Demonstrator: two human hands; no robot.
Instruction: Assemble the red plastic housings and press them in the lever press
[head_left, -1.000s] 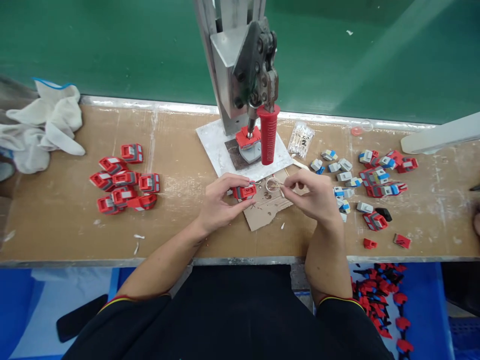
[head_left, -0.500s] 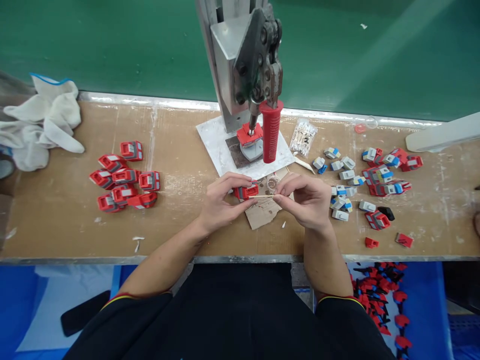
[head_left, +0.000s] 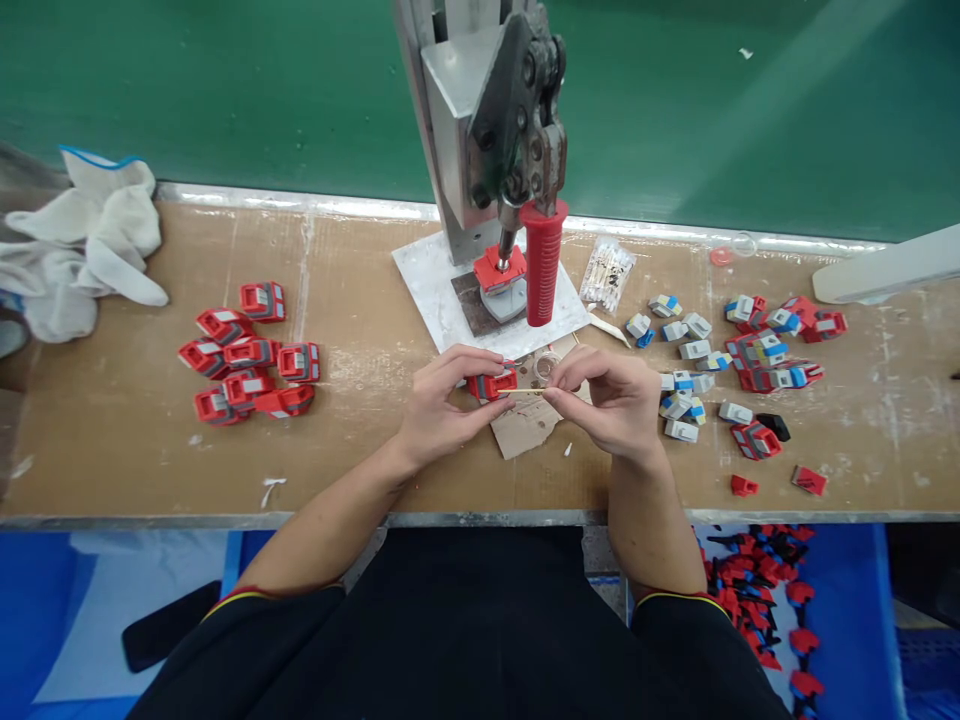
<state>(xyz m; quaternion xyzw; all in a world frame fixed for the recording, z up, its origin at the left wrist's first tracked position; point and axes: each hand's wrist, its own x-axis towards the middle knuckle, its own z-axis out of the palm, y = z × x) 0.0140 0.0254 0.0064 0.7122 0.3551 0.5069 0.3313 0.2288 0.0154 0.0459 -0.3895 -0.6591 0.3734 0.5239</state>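
Note:
My left hand grips a small red and grey plastic part above a scrap of cardboard. My right hand pinches a thin wooden stick whose tip points left and touches the part. Just behind the hands stands a lever press with a red handle hanging down. A red part sits on the grey fixture under the press.
A pile of red assembled parts lies at the left. Grey-blue and red pieces are scattered at the right. White gloves lie far left, and a bag of sticks is beside the press. A blue bin of red parts sits below the bench.
My right hand moved left from the small ring on the cardboard, bringing the stick's tip to the red part. The left hand stayed put.

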